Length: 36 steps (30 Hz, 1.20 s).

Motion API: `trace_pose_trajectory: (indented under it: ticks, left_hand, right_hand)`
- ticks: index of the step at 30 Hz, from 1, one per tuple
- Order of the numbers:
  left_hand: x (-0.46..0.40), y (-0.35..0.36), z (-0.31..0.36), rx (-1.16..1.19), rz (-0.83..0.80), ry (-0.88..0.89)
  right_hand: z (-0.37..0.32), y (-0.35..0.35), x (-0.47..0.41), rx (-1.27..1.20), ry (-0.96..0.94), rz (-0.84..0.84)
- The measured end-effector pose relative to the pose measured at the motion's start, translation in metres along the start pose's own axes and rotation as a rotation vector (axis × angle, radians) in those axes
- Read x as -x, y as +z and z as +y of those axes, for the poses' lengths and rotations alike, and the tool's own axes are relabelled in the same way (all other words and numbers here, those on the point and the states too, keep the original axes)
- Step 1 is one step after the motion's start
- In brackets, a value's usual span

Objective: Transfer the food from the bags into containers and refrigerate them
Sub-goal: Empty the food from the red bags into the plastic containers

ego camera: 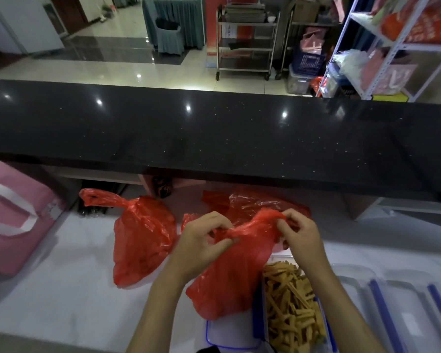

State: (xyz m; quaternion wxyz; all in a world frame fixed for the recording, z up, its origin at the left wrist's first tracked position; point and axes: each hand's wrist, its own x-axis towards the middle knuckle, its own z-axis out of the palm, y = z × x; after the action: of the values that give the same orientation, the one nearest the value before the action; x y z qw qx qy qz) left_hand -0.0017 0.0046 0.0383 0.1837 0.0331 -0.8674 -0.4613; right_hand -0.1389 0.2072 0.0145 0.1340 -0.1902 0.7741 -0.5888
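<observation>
Dim indoor light. Ceiling lamps mirror as small white glints on the black counter [214,133] and the glossy floor [112,67] at upper left. Wide-angle bowing curves the frame edges; lower corners appear soft and smeared.

Left hand [201,240] and right hand [301,235] raised side by side; fingers curled, seemingly pinching.

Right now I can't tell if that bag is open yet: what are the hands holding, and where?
Both the left hand and right hand pinch the twisted top of the middle red bag, at its tied neck.
</observation>
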Motion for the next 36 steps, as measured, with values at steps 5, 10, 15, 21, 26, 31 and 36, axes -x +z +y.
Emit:
trace_pose_trajectory:
  ticks: [5, 10, 15, 21, 26, 31, 36]
  left_hand:
    - [0.01, -0.013, -0.002, 0.273, 0.171, -0.143]
    - [0.01, 0.001, -0.004, 0.201, 0.254, -0.33]
    - [0.01, 0.035, 0.019, 0.104, 0.189, -0.4]
    - [0.007, 0.065, 0.011, -0.162, 0.068, -0.385]
    - [0.014, 0.048, 0.017, -0.072, 0.2, -0.325]
    - [0.018, 0.031, 0.048, 0.149, 0.284, -0.279]
    - [0.006, 0.017, 0.104, 0.517, 0.312, -0.339]
  right_hand:
    - [0.003, -0.015, 0.003, -0.289, 0.276, 0.231]
    - [-0.004, -0.007, 0.01, -0.326, 0.299, 0.151]
    - [-0.018, 0.008, 0.021, -0.286, 0.161, 0.02]
    - [-0.031, 0.021, 0.036, -0.211, -0.012, -0.165]
    - [-0.036, 0.021, 0.054, -0.22, -0.059, -0.22]
    - [-0.012, 0.018, 0.069, 0.004, -0.055, -0.193]
    - [-0.02, 0.026, 0.072, 0.067, -0.024, -0.412]
